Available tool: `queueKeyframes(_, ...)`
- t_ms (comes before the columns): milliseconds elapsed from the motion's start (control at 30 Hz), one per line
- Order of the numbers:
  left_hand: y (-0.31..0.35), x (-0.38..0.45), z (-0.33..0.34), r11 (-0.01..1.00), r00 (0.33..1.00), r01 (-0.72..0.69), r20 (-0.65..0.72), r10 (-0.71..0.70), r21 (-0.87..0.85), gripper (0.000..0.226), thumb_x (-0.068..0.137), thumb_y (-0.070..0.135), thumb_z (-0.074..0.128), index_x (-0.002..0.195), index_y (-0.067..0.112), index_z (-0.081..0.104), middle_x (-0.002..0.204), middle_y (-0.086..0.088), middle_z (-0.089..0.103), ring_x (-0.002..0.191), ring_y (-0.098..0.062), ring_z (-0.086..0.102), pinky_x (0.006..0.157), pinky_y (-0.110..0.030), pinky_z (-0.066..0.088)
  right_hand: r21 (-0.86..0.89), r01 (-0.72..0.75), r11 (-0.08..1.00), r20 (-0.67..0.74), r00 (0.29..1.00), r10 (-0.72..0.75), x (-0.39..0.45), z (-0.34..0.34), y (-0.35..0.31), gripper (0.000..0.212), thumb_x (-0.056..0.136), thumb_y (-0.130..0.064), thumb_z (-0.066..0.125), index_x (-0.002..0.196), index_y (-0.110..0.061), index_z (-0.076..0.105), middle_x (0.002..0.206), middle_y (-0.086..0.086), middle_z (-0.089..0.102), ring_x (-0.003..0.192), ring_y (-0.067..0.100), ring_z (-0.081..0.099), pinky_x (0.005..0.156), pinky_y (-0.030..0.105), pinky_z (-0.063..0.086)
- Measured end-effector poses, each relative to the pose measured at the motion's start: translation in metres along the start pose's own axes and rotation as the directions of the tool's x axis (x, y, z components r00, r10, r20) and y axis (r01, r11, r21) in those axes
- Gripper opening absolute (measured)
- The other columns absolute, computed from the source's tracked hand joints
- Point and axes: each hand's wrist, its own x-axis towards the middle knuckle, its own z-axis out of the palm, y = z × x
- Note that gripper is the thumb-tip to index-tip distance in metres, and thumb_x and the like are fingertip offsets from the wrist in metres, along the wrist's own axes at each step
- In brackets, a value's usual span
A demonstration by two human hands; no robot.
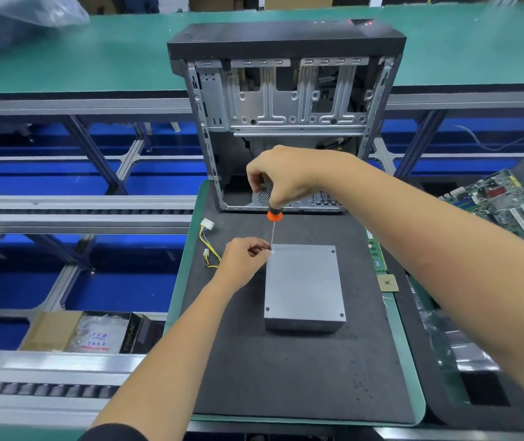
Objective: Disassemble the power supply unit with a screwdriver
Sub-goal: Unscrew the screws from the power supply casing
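Head view: power supply unit (303,284) lies flat on dark foam mat (286,377), in front of open computer case (286,122). Right hand (281,179) grips screwdriver (273,226) handle from above, shaft upright, tip at unit's far-left corner. Left hand (246,257) pinches shaft near tip, just beside that corner

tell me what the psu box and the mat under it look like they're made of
Power supply unit: looks like sheet metal, matte grey, with crisp folded edges and screws at the corners. Mat: probably dark foam or rubber, dull with a fine-grained, speckled surface.
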Motion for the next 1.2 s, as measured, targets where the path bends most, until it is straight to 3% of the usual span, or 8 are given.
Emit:
queueKeyframes(167,0.000,-0.001,-0.001,1.000,1.000,-0.014,0.002,0.014,0.006,0.007,0.081,0.017,0.069,0.083,0.023,0.072,0.069,0.010,0.065,0.056,0.005,0.052,0.058,-0.004,0.042,0.006,0.006,1.000,0.008,1.000,-0.006,-0.004,0.002,0.004,0.009,0.076,-0.017,0.066,0.079,-0.016,0.058,0.071,-0.005,0.060,0.063,0.011,0.053,0.050,0.025,0.034)
queueKeyframes(333,0.002,0.001,-0.001,1.000,1.000,-0.010,-0.001,0.010,0.014,0.009,0.081,0.018,0.069,0.080,0.026,0.071,0.072,0.007,0.068,0.058,0.005,0.055,0.059,-0.005,0.045,-0.243,-0.140,0.960,-0.048,0.990,0.132,0.000,0.004,-0.002,0.031,0.097,-0.022,0.038,0.073,-0.009,0.050,0.071,0.008,0.055,0.047,0.022,0.054,0.046,0.027,0.032)
queueKeyframes(500,0.001,0.000,-0.001,1.000,1.000,-0.011,-0.017,0.011,0.013,0.005,0.081,0.020,0.071,0.082,0.025,0.072,0.074,0.009,0.070,0.061,0.004,0.058,0.060,-0.004,0.044,-0.023,0.020,1.000,-0.036,0.999,-0.021,0.000,0.000,-0.003,0.013,0.082,-0.021,0.063,0.092,-0.013,0.057,0.087,0.003,0.065,0.080,0.023,0.060,0.063,0.034,0.047)
queueKeyframes(633,0.001,0.000,0.000,1.000,1.000,0.001,-0.024,0.000,0.021,0.006,0.081,0.021,0.072,0.086,0.020,0.073,0.077,0.006,0.072,0.069,-0.003,0.063,0.063,-0.007,0.046,0.094,0.042,0.995,0.015,0.999,-0.044,-0.001,0.004,-0.008,0.019,0.076,-0.015,0.066,0.091,-0.016,0.055,0.078,-0.005,0.056,0.077,0.020,0.054,0.055,0.028,0.040)
queueKeyframes(767,0.004,-0.001,-0.001,0.999,1.000,0.005,-0.021,-0.004,0.035,0.006,0.082,0.021,0.071,0.087,0.019,0.073,0.077,0.007,0.071,0.066,0.002,0.060,0.062,-0.006,0.045,0.012,-0.115,0.993,-0.094,0.989,0.116,0.002,0.008,-0.013,0.045,0.093,-0.053,0.046,0.072,-0.013,0.047,0.065,0.003,0.056,0.051,0.021,0.059,0.050,0.028,0.036)
queueKeyframes(833,0.005,-0.001,-0.001,0.999,1.000,0.006,-0.018,-0.006,0.039,0.004,0.082,0.020,0.071,0.086,0.020,0.072,0.075,0.009,0.070,0.062,0.006,0.059,0.060,-0.004,0.044,0.030,-0.124,0.992,-0.072,0.989,0.126,0.004,0.006,-0.013,0.042,0.099,-0.043,0.041,0.077,-0.009,0.050,0.069,0.008,0.059,0.043,0.020,0.058,0.050,0.028,0.038)
queueKeyframes(967,0.007,-0.001,0.000,0.999,1.000,0.005,-0.022,-0.004,0.042,0.004,0.082,0.020,0.071,0.085,0.019,0.072,0.075,0.007,0.070,0.063,0.002,0.059,0.058,-0.004,0.043,0.138,-0.076,0.987,0.044,0.997,0.071,-0.003,0.001,-0.008,0.018,0.084,-0.020,0.059,0.098,-0.015,0.049,0.088,0.003,0.063,0.065,0.019,0.056,0.053,0.029,0.039)
queueKeyframes(1200,0.010,-0.001,0.000,0.998,1.000,0.010,-0.014,-0.009,0.059,0.002,0.082,0.022,0.070,0.081,0.024,0.070,0.075,0.008,0.070,0.065,-0.003,0.059,0.056,-0.005,0.044,-0.093,-0.152,0.984,-0.100,0.985,0.143,-0.002,0.005,-0.007,0.032,0.097,-0.036,0.041,0.076,-0.012,0.044,0.072,0.008,0.054,0.050,0.023,0.056,0.048,0.028,0.032)
